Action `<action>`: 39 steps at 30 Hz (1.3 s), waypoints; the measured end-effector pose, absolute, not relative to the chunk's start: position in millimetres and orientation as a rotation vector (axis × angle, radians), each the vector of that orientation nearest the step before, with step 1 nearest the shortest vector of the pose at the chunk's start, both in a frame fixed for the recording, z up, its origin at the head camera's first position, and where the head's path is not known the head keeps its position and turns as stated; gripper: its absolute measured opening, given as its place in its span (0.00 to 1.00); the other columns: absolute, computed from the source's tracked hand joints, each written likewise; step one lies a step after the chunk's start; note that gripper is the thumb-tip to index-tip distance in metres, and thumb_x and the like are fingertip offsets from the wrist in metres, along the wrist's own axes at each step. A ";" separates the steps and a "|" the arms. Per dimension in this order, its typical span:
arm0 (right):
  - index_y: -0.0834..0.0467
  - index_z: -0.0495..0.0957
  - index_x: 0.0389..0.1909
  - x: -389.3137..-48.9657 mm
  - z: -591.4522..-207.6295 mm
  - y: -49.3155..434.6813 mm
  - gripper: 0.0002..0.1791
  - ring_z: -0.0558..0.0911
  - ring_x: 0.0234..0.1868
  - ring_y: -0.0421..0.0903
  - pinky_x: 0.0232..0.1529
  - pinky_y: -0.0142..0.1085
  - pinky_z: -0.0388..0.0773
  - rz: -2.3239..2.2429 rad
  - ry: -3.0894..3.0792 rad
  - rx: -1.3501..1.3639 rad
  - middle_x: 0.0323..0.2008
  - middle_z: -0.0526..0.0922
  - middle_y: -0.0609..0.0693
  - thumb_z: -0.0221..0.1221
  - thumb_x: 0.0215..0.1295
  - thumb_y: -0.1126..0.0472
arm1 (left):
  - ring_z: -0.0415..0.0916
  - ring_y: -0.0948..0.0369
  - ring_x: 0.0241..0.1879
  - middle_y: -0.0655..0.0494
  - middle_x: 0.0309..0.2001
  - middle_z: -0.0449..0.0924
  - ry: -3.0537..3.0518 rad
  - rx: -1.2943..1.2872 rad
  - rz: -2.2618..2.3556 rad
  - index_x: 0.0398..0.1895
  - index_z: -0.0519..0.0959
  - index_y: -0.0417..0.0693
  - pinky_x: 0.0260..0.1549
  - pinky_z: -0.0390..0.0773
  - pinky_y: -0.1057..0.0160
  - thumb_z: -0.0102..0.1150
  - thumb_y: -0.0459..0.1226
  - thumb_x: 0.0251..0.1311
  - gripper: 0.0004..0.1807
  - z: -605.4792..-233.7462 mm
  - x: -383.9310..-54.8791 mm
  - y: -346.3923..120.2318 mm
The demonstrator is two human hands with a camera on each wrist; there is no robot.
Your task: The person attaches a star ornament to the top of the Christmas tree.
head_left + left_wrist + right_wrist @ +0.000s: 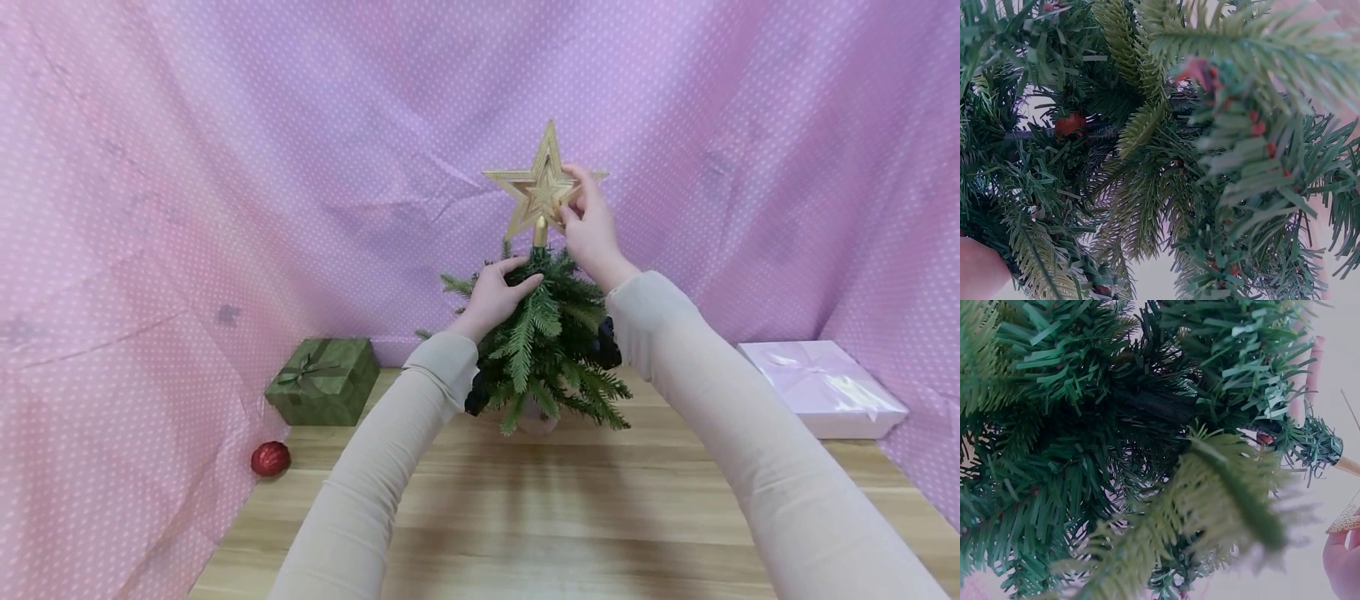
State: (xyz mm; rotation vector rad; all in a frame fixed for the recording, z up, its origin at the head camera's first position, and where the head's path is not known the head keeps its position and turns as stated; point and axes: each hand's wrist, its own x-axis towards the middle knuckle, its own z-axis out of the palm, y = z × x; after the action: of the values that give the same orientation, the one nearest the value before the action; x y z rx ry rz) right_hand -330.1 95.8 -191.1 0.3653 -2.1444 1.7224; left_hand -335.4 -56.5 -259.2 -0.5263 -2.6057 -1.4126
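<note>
A small artificial Christmas tree (534, 337) stands upright on the wooden table. At its tip is a gold star topper (542, 179), whose gold socket meets the green top stem. My right hand (592, 233) pinches the star's right side between thumb and fingers. Just below the socket, my left hand (491, 298) holds the upper tree, thumb in front and fingers reaching round behind. Branches (1147, 181) with red berry-like spots fill the left wrist view. In the right wrist view, the gold socket (1349, 465) sits against the stem's end and part of the star (1342, 515) shows.
A green gift box (324, 383) with a ribbon stands at the left of the table (525, 517). Close by, a red ornament ball (270, 459) lies near the left edge. A flat white gift box (825, 387) is at the right. Pink dotted cloth (360, 100) hangs around.
</note>
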 end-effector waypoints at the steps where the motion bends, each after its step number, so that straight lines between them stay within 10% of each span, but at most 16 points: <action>1: 0.43 0.57 0.69 -330.3 -191.8 95.9 0.31 0.74 0.58 0.50 0.60 0.37 0.72 1.718 -2.144 0.372 0.56 0.75 0.62 0.41 0.71 0.73 | 0.59 0.58 0.69 0.55 0.68 0.66 -2.603 -0.527 -1.413 0.66 0.68 0.50 0.65 0.64 0.56 0.57 0.47 0.64 0.29 -259.5 -335.4 -56.4; 39: 0.45 0.59 0.69 -332.0 -203.5 98.4 0.30 0.72 0.35 0.41 0.37 0.29 0.71 1.522 -2.209 0.363 0.39 0.77 0.58 0.44 0.71 0.71 | 0.56 0.59 0.70 0.57 0.68 0.64 -2.591 -0.519 -1.459 0.66 0.69 0.55 0.65 0.64 0.56 0.56 0.48 0.64 0.27 -261.7 -335.3 -56.7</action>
State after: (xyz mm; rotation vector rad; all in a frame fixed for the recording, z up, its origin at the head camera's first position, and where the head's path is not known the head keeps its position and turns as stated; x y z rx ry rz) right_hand -332.0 98.4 -203.5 0.3631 -2.2091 1.5222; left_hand -335.3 -56.7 -261.7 -0.5195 -2.5914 -1.4586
